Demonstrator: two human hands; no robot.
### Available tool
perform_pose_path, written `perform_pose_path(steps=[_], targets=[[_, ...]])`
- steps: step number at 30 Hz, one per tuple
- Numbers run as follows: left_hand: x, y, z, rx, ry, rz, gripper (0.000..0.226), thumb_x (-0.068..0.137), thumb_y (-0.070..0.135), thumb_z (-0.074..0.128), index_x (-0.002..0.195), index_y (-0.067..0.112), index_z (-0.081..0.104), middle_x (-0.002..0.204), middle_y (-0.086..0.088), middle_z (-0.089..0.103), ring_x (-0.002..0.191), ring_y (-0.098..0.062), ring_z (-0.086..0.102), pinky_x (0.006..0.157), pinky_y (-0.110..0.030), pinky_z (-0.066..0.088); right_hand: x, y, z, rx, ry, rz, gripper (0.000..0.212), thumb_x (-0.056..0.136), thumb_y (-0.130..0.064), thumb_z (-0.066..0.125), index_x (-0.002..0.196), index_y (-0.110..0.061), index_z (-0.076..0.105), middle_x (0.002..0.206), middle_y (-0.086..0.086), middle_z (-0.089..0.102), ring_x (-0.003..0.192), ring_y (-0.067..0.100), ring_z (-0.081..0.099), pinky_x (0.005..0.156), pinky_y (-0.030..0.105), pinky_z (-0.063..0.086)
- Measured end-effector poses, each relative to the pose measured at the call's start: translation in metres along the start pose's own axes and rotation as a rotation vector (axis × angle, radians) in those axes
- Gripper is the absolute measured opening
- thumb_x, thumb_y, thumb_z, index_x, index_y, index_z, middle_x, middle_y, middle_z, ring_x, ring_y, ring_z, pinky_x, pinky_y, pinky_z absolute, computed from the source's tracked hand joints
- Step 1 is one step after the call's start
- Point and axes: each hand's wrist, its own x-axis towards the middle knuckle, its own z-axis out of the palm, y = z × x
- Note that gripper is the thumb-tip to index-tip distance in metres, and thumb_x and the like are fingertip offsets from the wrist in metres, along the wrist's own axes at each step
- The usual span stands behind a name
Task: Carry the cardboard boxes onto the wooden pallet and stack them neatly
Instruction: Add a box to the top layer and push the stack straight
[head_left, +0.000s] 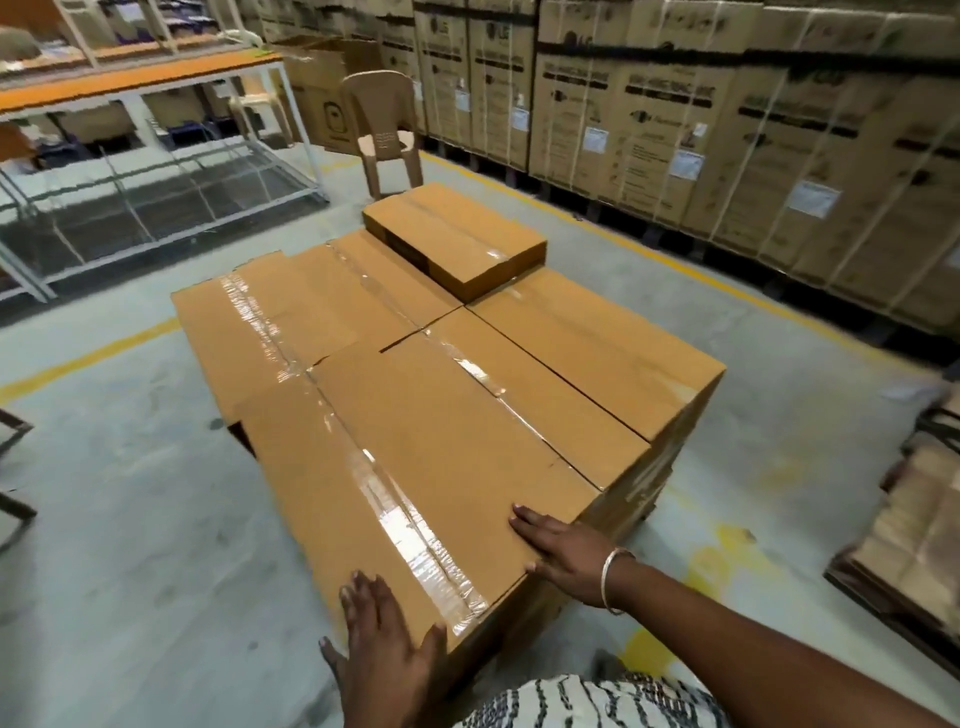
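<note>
Cardboard boxes (447, 395) fill the middle of the floor in a tight block, and both your hands are on the nearest one (415, 499), the box at the near corner of the stack with clear tape running down its top. Your left hand (387, 642) lies flat with fingers spread on that box's near end, thumb hooked over the edge; its grip is released, pressing rather than clasping. Your right hand (563, 556) is also flat and released, fingers straight along the box's right near corner, with a metal bangle (613, 579) on the wrist. Just beside this box to the right lie two more long boxes, edges touching, and behind it a wider taped box (291, 322) sits at the same level. One smaller flat box (457, 241) rests on top at the far end, turned slightly askew. The pallet beneath cannot be made out; the stack hides it. Beyond stands a brown plastic chair (382, 132), a white-framed table (156, 78) with an orange top to the left, and a wall of tall strapped cartons (727, 130) along the right. Yellow lines (88, 358) mark the concrete floor (130, 519).
</note>
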Motion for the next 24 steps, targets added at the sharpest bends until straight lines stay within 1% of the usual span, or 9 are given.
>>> perform_pose_path(steps=[2,5,7,8,10,15,18,21,24], targets=[[0.007,0.016,0.004,0.036,-0.010,0.038,0.096,0.086,0.072,0.037,0.155,0.023,-0.007,0.161,-0.005,-0.024,0.150,-0.022,-0.015,0.115,-0.062,0.002,-0.006,0.005,0.001,0.041,0.035,0.033,0.068,0.086,-0.076,0.013,0.149,-0.052,-0.001,0.162,-0.022,-0.002,0.148,0.008,0.021,0.115,0.033,0.032],[0.020,0.052,0.008,0.040,-0.029,0.071,0.093,0.089,0.068,0.038,0.156,0.020,-0.004,0.162,-0.005,-0.020,0.151,-0.021,-0.012,0.116,-0.061,0.004,-0.016,0.024,-0.001,0.282,0.167,0.182,0.078,0.086,-0.072,0.015,0.153,-0.032,0.026,0.161,-0.005,0.024,0.145,0.013,0.030,0.115,0.020,0.025],[0.029,0.077,0.005,0.044,-0.051,0.093,0.088,0.091,0.064,0.039,0.156,0.020,-0.001,0.163,-0.007,-0.016,0.151,-0.023,-0.010,0.116,-0.060,0.005,-0.023,0.044,-0.004,0.479,0.300,0.353,0.068,0.091,-0.064,0.034,0.148,-0.025,0.039,0.149,0.002,0.044,0.137,0.012,0.040,0.105,0.011,0.026],[0.035,0.094,0.005,0.050,-0.062,0.117,0.085,0.093,0.061,0.040,0.156,0.020,0.000,0.164,-0.006,-0.014,0.151,-0.023,-0.010,0.116,-0.059,0.005,-0.025,0.059,-0.006,0.584,0.367,0.464,0.056,0.095,-0.050,0.047,0.144,-0.023,0.045,0.143,0.003,0.051,0.132,0.012,0.046,0.099,0.010,0.029],[0.046,0.127,0.008,0.075,-0.057,0.186,0.083,0.094,0.058,0.041,0.157,0.020,0.001,0.164,-0.002,-0.010,0.151,-0.020,-0.009,0.116,-0.059,0.005,-0.025,0.097,-0.008,0.790,0.505,0.690,0.044,0.097,-0.028,0.058,0.139,-0.017,0.052,0.134,0.006,0.059,0.125,0.018,0.054,0.092,0.014,0.036],[0.069,0.222,0.031,0.105,-0.087,0.333,0.081,0.092,0.063,0.034,0.156,0.023,0.006,0.165,0.004,0.001,0.151,-0.017,-0.005,0.119,-0.056,0.010,-0.014,0.191,-0.012,1.162,0.536,1.101,0.039,0.093,-0.027,0.064,0.128,-0.010,0.061,0.131,0.013,0.062,0.123,0.029,0.056,0.100,0.029,0.041],[0.087,0.277,0.047,0.159,-0.174,0.421,0.084,0.087,0.062,0.029,0.157,0.024,0.003,0.165,0.005,0.001,0.151,-0.015,-0.005,0.119,-0.053,0.006,-0.002,0.230,-0.013,1.271,0.476,1.177,0.038,0.095,-0.029,0.060,0.125,-0.007,0.062,0.135,0.017,0.059,0.126,0.032,0.052,0.103,0.032,0.039],[0.108,0.336,0.071,0.220,-0.214,0.520,0.087,0.091,0.056,0.045,0.157,0.025,-0.003,0.164,0.006,-0.007,0.150,-0.015,-0.010,0.121,-0.050,0.003,0.020,0.262,-0.010,1.297,0.429,1.234,0.036,0.098,-0.032,0.053,0.121,-0.006,0.063,0.133,0.020,0.057,0.124,0.036,0.052,0.100,0.034,0.040],[0.128,0.376,0.082,0.305,-0.187,0.595,0.099,0.086,0.058,0.051,0.156,0.024,-0.009,0.163,0.003,-0.016,0.150,-0.017,-0.016,0.120,-0.053,0.003,0.042,0.267,-0.008,1.370,0.475,1.215,0.030,0.098,-0.015,0.051,0.123,0.001,0.058,0.125,0.023,0.060,0.118,0.036,0.056,0.091,0.030,0.043]])
